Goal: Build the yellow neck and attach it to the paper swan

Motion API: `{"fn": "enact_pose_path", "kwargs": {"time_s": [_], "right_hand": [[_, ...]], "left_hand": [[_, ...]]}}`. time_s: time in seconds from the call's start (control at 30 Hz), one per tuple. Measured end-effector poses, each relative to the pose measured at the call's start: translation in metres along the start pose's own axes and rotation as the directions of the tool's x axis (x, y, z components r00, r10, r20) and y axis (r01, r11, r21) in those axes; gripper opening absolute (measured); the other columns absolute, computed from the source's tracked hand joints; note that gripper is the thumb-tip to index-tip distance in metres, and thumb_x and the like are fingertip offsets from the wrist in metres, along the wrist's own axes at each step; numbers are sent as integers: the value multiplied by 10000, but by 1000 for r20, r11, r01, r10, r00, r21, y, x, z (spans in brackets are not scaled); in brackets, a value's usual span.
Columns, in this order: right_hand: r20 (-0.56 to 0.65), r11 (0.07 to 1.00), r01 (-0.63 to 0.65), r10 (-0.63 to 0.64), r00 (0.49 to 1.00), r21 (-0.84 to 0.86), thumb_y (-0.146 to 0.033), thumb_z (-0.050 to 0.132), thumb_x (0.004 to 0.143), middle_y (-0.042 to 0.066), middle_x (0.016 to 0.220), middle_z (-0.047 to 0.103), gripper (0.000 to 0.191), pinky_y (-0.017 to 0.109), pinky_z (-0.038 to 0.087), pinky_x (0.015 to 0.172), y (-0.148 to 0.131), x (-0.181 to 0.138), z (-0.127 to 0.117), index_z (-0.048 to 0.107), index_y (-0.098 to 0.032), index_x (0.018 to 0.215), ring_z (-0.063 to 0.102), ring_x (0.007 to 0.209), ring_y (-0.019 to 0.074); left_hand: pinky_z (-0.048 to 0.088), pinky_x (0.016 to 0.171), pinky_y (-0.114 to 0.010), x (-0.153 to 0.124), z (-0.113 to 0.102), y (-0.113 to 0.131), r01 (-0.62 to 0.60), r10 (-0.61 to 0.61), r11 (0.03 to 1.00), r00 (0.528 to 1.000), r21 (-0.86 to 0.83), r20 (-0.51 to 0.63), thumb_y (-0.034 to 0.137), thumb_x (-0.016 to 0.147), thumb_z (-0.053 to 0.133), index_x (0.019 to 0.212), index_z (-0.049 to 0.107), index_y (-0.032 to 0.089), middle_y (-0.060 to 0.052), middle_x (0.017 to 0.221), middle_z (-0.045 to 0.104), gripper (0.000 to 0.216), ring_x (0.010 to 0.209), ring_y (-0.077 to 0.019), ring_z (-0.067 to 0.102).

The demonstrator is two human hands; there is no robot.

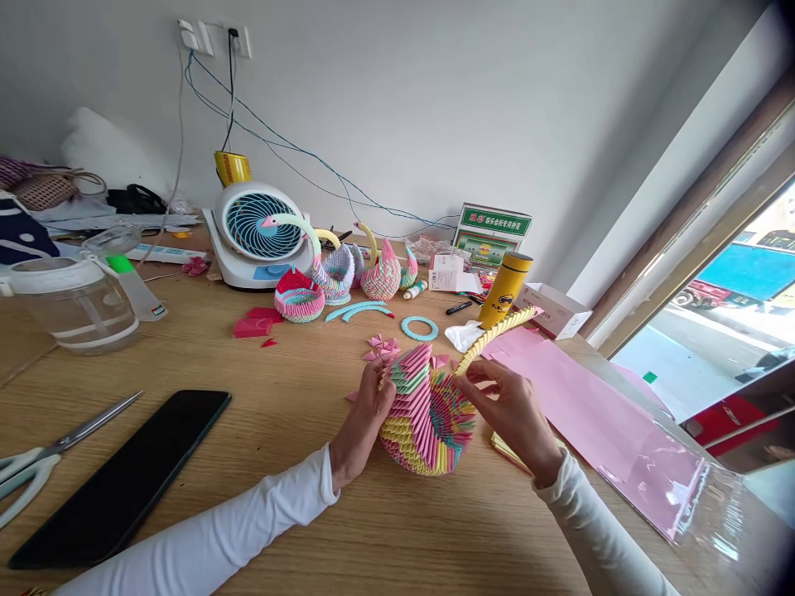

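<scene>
A folded-paper swan body (407, 422) in pink, yellow and green stands on the wooden table before me. My left hand (368, 414) grips its left side, thumb on the near face and fingers behind. My right hand (513, 410) pinches the lower end of a yellow folded-paper swan neck (497, 335) at the body's right rim. This neck slants up and right to a pinkish tip. Whether its base is inserted in the rim is hidden by my fingers. Loose pink folded pieces (380, 346) lie just behind the body.
Finished paper swans (382, 273), a blue ring (419, 329) and a fan (261, 236) stand farther back. A phone (124, 476), scissors (55, 451) and a water jug (71, 306) lie left. To the right are pink paper sheets (577, 406) and a yellow bottle (506, 290).
</scene>
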State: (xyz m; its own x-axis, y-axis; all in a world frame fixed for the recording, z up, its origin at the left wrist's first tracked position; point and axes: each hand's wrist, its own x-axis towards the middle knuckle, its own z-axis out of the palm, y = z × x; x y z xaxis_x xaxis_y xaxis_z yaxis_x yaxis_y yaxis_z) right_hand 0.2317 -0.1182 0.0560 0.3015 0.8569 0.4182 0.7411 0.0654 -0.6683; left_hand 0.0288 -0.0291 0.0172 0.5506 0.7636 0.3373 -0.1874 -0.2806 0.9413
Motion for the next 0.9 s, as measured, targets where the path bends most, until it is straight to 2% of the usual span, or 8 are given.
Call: {"fn": "enact_pose_path", "kwargs": {"time_s": [0.2,0.3,0.4,0.5,0.63,0.73,0.8,0.9], "right_hand": [[-27,988,16,-21,999,-156,-470,637,848,67,829,697,239,329,531,574,-4,-1,5,614,-243,779,668,748,251],[-56,982,29,-40,998,-185,-453,610,868,70,827,696,227,312,516,568,-5,-3,8,613,-242,787,664,705,234],[-75,979,45,-61,995,-199,-449,581,886,63,804,689,225,295,506,565,-6,-4,12,611,-244,797,658,685,222],[-79,976,52,-70,994,-213,-449,560,899,56,780,678,233,290,510,569,-6,-5,14,596,-243,796,658,674,216],[-54,980,33,-45,998,-195,-441,540,916,62,839,685,227,302,537,596,-6,-5,14,592,-236,834,667,667,208],[-35,989,7,-12,999,-151,-438,545,914,64,851,691,225,312,562,604,-7,-5,12,609,-231,852,669,659,205],[-20,995,6,-8,1000,-99,-421,558,907,58,834,698,208,323,584,625,-8,-6,10,629,-228,875,670,668,205],[4,1000,25,-25,1000,-18,-373,572,906,49,871,709,177,334,608,687,-14,-8,7,652,-217,937,679,718,198]], "left_hand": [[238,1189,-405,-5,2,4,-127,127,992,992,-3,1,599,885,499,1400,329,237,-102,1548,274,652,1440,-268,255],[252,1177,-396,0,-1,6,-136,136,991,990,-7,-38,599,914,438,1391,350,225,-104,1519,328,612,1410,-258,312],[311,1133,-397,24,-10,13,-62,59,997,995,-36,-75,591,952,331,1281,479,182,-122,1387,502,545,1303,-247,459],[369,1079,-416,61,-21,21,119,-108,985,990,-124,91,664,904,355,1102,617,139,-140,1223,633,619,1208,-283,549],[401,1036,-421,95,-23,24,427,-330,888,849,-168,412,717,880,309,1020,677,124,-142,1097,696,712,1141,-295,596],[444,954,-393,96,-17,22,548,-378,822,728,-155,572,725,883,275,1019,688,124,-124,1025,716,742,1070,-289,618],[457,896,-370,90,-14,24,577,-382,805,682,-137,624,740,873,278,1028,686,126,-110,998,718,753,1002,-270,631],[447,852,-340,83,-15,31,564,-406,824,663,-63,628,745,857,336,1025,682,123,-94,984,710,731,941,-233,625]]}}
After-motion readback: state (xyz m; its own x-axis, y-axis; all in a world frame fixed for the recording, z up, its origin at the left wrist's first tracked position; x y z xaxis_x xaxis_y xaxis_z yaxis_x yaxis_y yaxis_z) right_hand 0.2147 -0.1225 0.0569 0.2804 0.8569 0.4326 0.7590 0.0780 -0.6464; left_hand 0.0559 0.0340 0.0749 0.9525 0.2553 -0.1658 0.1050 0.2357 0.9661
